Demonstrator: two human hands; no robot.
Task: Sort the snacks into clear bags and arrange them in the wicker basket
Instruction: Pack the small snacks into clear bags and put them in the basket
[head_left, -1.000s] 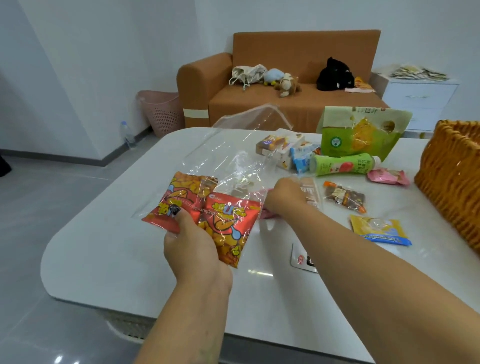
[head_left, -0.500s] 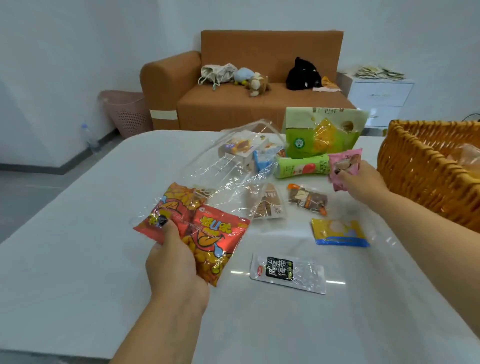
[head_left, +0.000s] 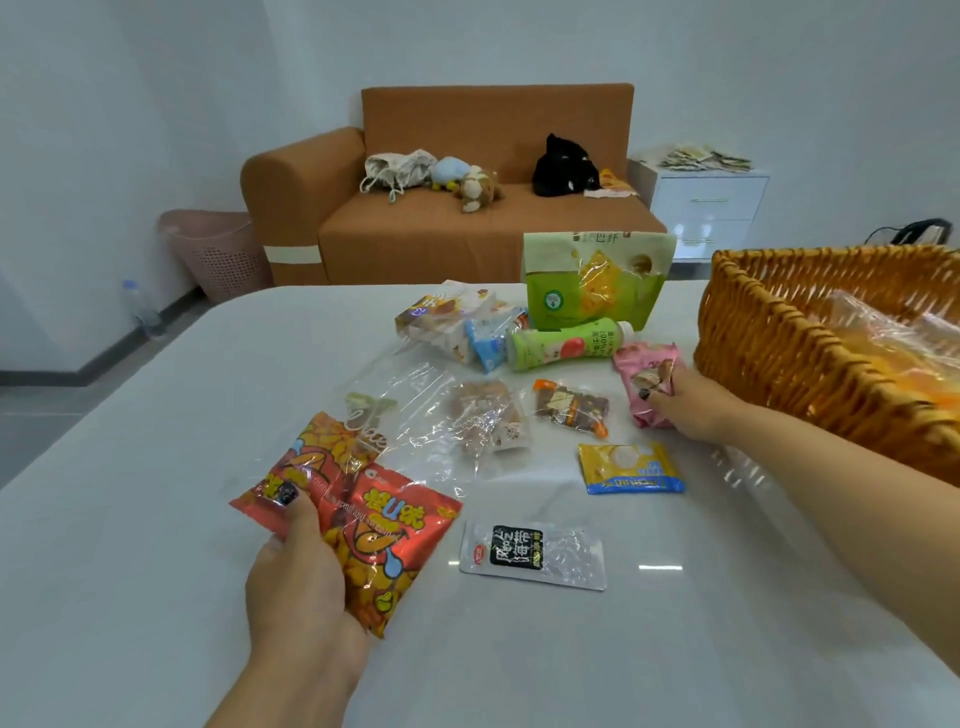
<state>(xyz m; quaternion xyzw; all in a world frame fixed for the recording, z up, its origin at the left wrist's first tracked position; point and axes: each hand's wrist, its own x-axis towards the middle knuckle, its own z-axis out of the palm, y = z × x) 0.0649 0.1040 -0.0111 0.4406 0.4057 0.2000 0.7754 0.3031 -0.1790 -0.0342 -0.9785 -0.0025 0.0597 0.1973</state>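
Left hand (head_left: 296, 577) pinches light, crinkly red snack packets (head_left: 363, 514) inside a slippery clear bag (head_left: 415, 415) (best held by its edge) while right hand (head_left: 691, 405) grips a soft pink packet (head_left: 644, 374).

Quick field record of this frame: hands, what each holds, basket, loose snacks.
left hand: holds two red snack packets inside a clear bag
right hand: grips a pink packet
wicker basket: far right on the table, already holds a filled clear bag
loose near middle: yellow packet, black-label pouch, green bottle lying down
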